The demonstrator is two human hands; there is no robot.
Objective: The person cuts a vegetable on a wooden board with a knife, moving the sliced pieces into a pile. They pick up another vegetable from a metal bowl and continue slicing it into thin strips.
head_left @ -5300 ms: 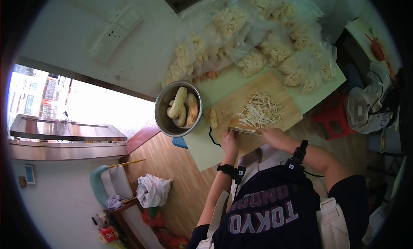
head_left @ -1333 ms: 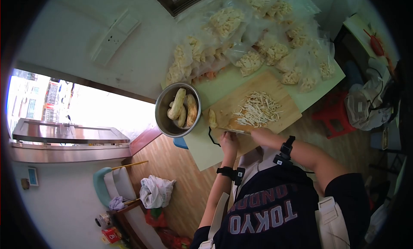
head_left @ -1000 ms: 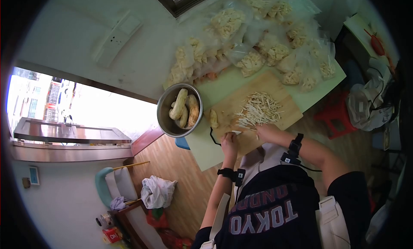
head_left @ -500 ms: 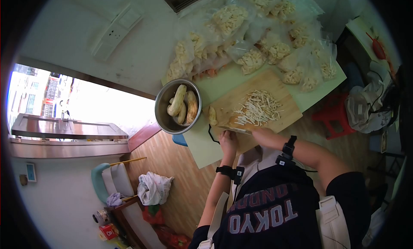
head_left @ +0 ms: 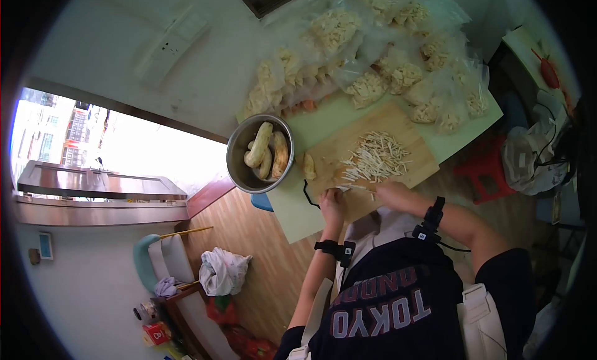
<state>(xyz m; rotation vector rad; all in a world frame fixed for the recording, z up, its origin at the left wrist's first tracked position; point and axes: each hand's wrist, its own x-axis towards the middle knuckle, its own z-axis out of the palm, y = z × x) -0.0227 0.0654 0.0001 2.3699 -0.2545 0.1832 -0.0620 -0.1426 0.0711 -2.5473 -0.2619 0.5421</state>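
My right hand point(head_left: 392, 195) is closed at the near side of the wooden cutting board point(head_left: 317, 152), gripping a knife point(head_left: 362, 188) whose thin blade shows only in part. Bent fingers of my left hand point(head_left: 331, 204) press on a pale vegetable piece point(head_left: 342, 188) at the board's near left; most of that piece is hidden. Beyond the hands lies a loose heap of thin whitish vegetable strips point(head_left: 377, 156). A short peeled chunk point(head_left: 309, 166) rests on the board's left side, apart from both hands.
Left of the board, a metal bowl point(head_left: 234, 167) holds several long peeled vegetables point(head_left: 260, 145). Clear bags of pale cut pieces point(head_left: 367, 86) crowd the back of the pale green table point(head_left: 289, 217). A red stool point(head_left: 485, 173) stands to the right.
My right hand has shifted slightly right, away from my left hand, with the knife. The blade now looks thinner, and some strips lie beside it. My left hand stays nearly in place.
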